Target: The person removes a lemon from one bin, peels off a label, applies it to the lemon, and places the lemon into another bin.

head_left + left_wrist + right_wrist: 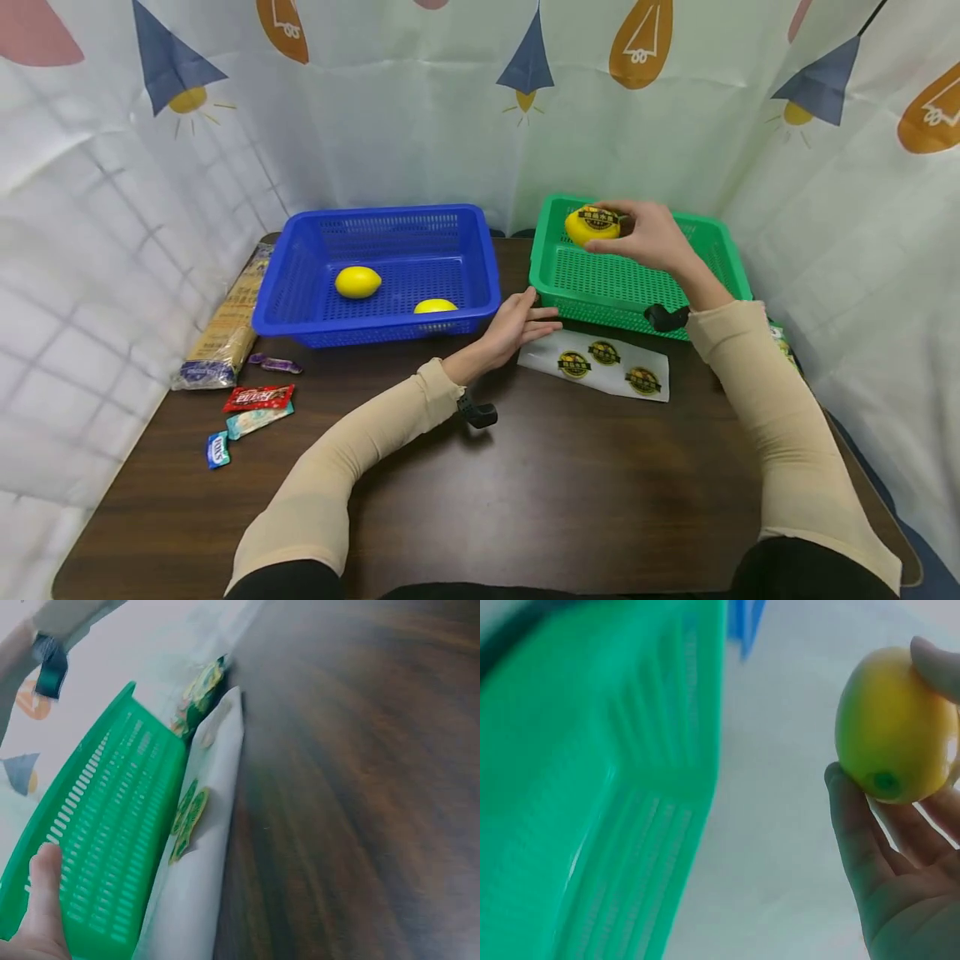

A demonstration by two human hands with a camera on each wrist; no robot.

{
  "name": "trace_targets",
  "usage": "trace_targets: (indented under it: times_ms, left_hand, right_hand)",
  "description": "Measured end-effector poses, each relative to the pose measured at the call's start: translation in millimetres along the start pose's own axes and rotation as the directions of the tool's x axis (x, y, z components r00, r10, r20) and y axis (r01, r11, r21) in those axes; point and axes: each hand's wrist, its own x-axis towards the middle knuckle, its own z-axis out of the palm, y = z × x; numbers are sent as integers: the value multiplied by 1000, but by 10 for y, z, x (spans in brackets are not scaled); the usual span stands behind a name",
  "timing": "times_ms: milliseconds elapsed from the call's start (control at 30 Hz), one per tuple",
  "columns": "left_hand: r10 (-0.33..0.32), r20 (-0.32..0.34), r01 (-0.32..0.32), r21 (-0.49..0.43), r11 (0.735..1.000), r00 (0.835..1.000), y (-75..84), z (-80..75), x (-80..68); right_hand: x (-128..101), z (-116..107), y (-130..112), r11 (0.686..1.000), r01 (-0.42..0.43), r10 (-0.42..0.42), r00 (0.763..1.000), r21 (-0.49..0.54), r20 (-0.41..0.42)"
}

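My right hand (pixel 651 237) grips a yellow lemon (pixel 592 226) above the left part of the green basket (pixel 637 310). A black and gold label is stuck on this lemon's side. In the right wrist view the fingers and thumb hold the lemon (pixel 892 727) from the side. My left hand (pixel 513 323) is by the green basket's front left corner, its fingers extended; whether it touches the rim I cannot tell. Below the basket lies a white label sheet (pixel 600 385) with 3 round black and gold stickers. Two lemons (pixel 357 282) lie in the blue basket (pixel 375 333).
Left of the blue basket lies a long brown package (pixel 228 333). Near it are a purple candy (pixel 276 363), a red wrapper (pixel 258 397), a pale blue wrapper (pixel 258 419) and a small blue packet (pixel 217 450). A green packet (pixel 201 697) is beyond the label sheet.
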Motion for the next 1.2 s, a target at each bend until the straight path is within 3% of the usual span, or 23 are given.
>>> trace_targets:
  times_ms: [200,300,500,700,867,1000,1200]
  left_hand:
    - [24,-64,-25,-16,1000,998,8,60,104]
    - [29,-82,-31,-23,999,996,1,88,137]
    - [43,-125,-49,-45,998,991,-37,153,190]
    - [60,-157,-74,-86,994,986,-17,180,240]
    - [68,-154,-83,-93,992,986,17,202,251]
    - [67,-132,-76,-63,995,989,-7,172,226]
    - [60,-106,-56,45,997,993,-33,86,141]
  right_hand:
    - [592,88,341,994,-106,108,992,-30,61]
    - [778,235,471,975,-198,210,969,-96,130]
    - [875,484,534,902,-380,422,877,-204,231]
    - [852,602,542,868,-413,480,840,-278,251]
    - [830,547,525,847,-421,503,832,-324,234]
    - [855,474,476,857,-390,480,842,-338,247]
    - [806,199,166,917,-250,325,920,-311,219]
